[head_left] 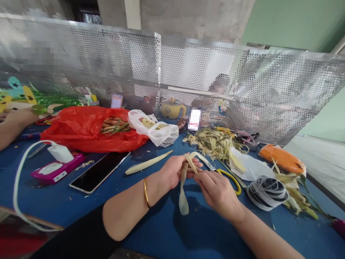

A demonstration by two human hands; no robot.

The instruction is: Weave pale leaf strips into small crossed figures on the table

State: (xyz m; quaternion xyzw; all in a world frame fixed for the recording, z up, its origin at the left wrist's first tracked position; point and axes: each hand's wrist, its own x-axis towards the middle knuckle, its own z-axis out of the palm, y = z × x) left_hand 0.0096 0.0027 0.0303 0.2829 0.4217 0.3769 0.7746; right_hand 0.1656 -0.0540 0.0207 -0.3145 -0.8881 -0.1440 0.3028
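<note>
Between my two hands is a pale, dried corn husk strip [183,201], folded over at the top, one end dangling below my fingers. My left hand [174,172], palm turned up, pinches the strip near its fold. From the right, my right hand [215,189] grips the other part with thumb and curled fingers. Behind my right hand lies a pair of scissors with yellow handles [234,180], its handles partly hidden by that hand. A single longer husk piece [148,163] rests on the blue table [156,230] left of my left hand.
A red plastic bag [78,126] and white bag [164,133] hold husk strips. A black phone [99,172] and purple power strip [58,169] lie left. Husk scraps [212,142] and a ribbon roll [266,192] lie right. A perforated metal screen [188,64] stands behind; a co-worker's hand [21,118] is far left.
</note>
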